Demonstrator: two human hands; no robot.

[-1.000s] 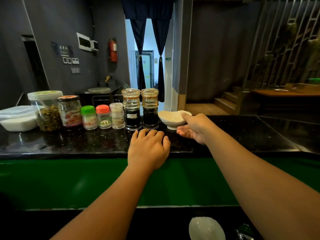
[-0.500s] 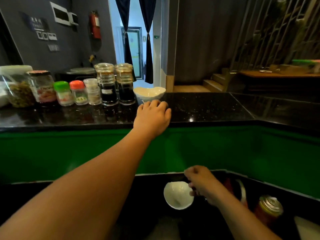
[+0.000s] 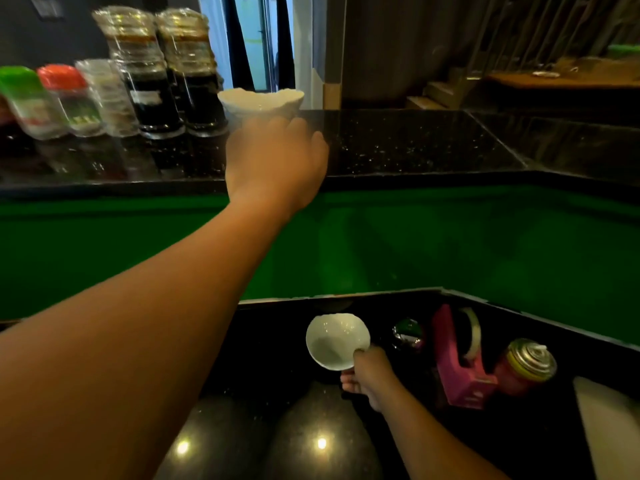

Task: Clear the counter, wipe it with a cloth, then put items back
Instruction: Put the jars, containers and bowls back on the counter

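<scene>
A white scalloped bowl [image 3: 261,100] stands on the upper black counter [image 3: 415,143], just right of two dark sauce bottles [image 3: 149,95]. My left hand [image 3: 277,161] rests on that counter right in front of the bowl, fingers reaching its base. Whether they touch it is hidden. Down on the lower black counter [image 3: 263,358], my right hand [image 3: 372,377] grips a small white bowl [image 3: 334,341] by its near rim, thumb on top.
Left of the bottles stand a clear jar [image 3: 110,98], a red-lidded jar [image 3: 72,102] and a green-lidded jar [image 3: 27,102], all blurred. A green panel [image 3: 450,244] separates the two counters. A pink tape dispenser [image 3: 460,368], a spray can [image 3: 523,368] and a shiny object [image 3: 407,334] crowd the lower right.
My right hand left the scalloped bowl, dropped to the lower counter and took hold of the small white bowl. My view tilted down. The left hand stayed on the upper counter.
</scene>
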